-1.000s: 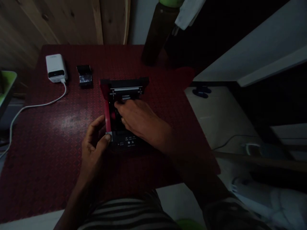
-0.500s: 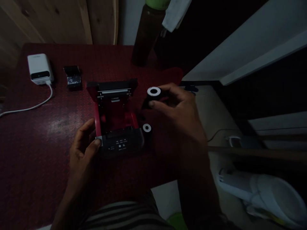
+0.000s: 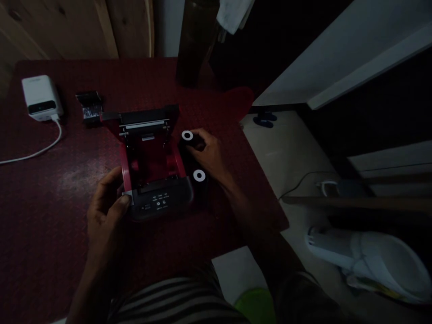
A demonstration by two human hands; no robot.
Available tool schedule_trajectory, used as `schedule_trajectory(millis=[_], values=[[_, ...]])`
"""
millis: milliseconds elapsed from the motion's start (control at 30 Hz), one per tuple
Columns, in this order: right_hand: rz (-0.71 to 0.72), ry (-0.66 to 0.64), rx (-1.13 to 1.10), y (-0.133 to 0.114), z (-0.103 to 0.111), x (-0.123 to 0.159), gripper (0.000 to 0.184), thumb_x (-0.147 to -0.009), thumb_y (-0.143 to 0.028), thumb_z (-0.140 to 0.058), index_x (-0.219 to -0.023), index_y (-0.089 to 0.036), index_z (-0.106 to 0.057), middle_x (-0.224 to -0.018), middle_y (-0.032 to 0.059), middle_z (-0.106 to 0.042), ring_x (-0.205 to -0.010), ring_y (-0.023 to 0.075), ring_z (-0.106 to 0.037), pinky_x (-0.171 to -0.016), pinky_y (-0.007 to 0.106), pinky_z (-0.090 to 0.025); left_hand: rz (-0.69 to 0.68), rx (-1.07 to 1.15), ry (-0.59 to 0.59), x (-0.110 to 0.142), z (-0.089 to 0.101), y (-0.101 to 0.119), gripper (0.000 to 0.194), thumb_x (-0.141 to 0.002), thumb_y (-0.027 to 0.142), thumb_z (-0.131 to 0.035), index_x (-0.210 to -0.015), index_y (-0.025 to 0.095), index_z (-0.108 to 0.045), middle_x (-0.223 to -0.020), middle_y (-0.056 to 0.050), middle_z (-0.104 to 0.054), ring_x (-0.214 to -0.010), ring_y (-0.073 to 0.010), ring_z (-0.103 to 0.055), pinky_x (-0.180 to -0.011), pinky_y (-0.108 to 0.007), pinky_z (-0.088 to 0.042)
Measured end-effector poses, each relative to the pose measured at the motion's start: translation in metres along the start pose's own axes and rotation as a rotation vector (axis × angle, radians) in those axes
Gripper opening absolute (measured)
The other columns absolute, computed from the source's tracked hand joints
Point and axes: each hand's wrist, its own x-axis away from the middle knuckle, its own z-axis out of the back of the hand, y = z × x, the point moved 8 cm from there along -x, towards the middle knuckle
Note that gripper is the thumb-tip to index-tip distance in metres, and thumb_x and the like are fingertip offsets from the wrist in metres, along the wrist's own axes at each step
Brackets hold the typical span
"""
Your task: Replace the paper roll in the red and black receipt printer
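Steadying the open red-and-black device (image 3: 151,164) left of the frame's centre calls for a light pinch: the left hand (image 3: 104,213) has thumb and fingers at its near corner. The right hand (image 3: 212,157) holds the farther roll (image 3: 186,141), best kept upright and off the nearer roll (image 3: 199,182). Beneath spreads a dark red patterned tabletop (image 3: 60,216); slippers (image 3: 265,119) lie on pale floor, right.

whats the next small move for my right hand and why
Probably loosen the right hand's grip on the held roll: it looks upright and low beside the open printer, near the other roll. If it isn't quite on the table, lower it first; the dark hides its base.
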Motion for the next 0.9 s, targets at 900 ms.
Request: schedule_trajectory(millis=[900], values=[[-0.136, -0.133, 0.033, -0.035, 0.044, 0.101, 0.024, -0.093, -0.02, -0.079, -0.115, -0.028, -0.082, -0.12, 0.0037, -0.089, -0.115, 0.0278, -0.083, -0.103, 0.047, -0.064, 0.023, -0.01, 0.024, 0.0, 0.0, 0.001, 0.052, -0.09, 0.034, -0.082, -0.142, 0.035, -0.082, -0.152, -0.002, -0.078, -0.153, -0.0372, -0.066, -0.135, -0.056, -0.05]])
